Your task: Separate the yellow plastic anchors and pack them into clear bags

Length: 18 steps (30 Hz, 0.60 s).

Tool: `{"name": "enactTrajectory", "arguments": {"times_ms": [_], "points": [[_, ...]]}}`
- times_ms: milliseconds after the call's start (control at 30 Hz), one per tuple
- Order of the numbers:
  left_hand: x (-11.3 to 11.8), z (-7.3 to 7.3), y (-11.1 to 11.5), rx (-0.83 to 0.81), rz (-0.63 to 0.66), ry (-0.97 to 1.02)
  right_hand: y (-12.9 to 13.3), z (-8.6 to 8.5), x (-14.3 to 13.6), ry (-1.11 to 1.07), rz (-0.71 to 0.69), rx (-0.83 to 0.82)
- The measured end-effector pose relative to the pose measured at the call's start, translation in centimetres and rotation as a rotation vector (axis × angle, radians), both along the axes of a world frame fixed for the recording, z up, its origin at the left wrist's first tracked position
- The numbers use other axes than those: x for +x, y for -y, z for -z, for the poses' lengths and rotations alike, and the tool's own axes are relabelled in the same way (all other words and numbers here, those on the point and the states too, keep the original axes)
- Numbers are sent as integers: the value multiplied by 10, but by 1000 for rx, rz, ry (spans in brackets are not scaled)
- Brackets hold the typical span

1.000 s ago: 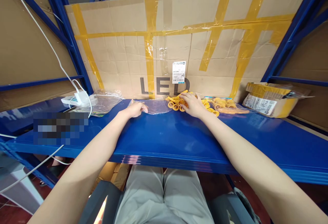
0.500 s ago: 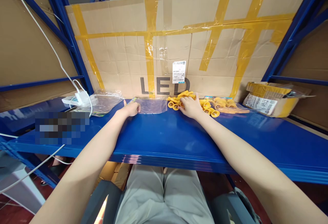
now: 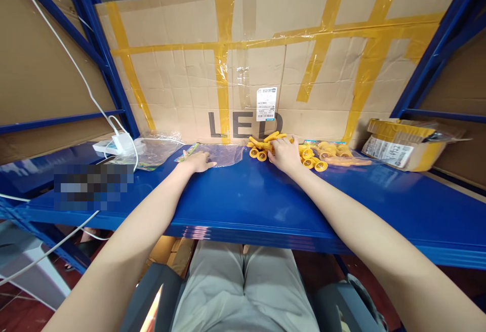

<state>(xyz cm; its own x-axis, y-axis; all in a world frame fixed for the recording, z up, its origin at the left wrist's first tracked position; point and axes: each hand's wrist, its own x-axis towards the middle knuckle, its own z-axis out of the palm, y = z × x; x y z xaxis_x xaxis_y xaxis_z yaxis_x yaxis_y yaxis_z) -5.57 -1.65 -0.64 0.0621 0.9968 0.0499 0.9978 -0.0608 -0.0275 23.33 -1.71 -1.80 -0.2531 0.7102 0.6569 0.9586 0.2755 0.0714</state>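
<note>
My left hand [image 3: 199, 161] lies with its fingers spread on a clear plastic bag [image 3: 229, 155] that is flat on the blue shelf [image 3: 243, 200]. Right of the bag is a pile of yellow pieces [image 3: 308, 157] with round, cup-like ends. My right hand [image 3: 284, 154] rests over the left part of this pile, its fingers curled down among the pieces; whether it grips one is hidden. Beside the pile, a filled clear bag [image 3: 337, 153] holds more yellow pieces.
At the left are another clear bag [image 3: 157, 151], a white power strip [image 3: 121, 144] with cables, and a blurred dark object [image 3: 93, 185]. A taped cardboard box [image 3: 404, 146] stands at the right. A large cardboard panel [image 3: 174, 89] closes off the back.
My left hand has opened from curled to spread and moved onto the bag, which now reaches further left. My right hand stays at the yellow pile.
</note>
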Motion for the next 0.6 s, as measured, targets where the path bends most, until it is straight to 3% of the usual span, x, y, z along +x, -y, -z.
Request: {"name": "enactTrajectory", "arguments": {"times_ms": [200, 333, 467, 600], "points": [[-13, -1, -7, -111, 106, 25, 1, -7, 4, -330, -57, 15], [-19, 0, -11, -135, 155, 14, 6, -13, 4, -481, -173, -1], [-22, 0, -15, -146, 168, 9, 14, -16, -4, -580, -359, -223], [-26, -2, -16, -171, 177, 21, 19, -14, -10, -456, -487, -459]]}}
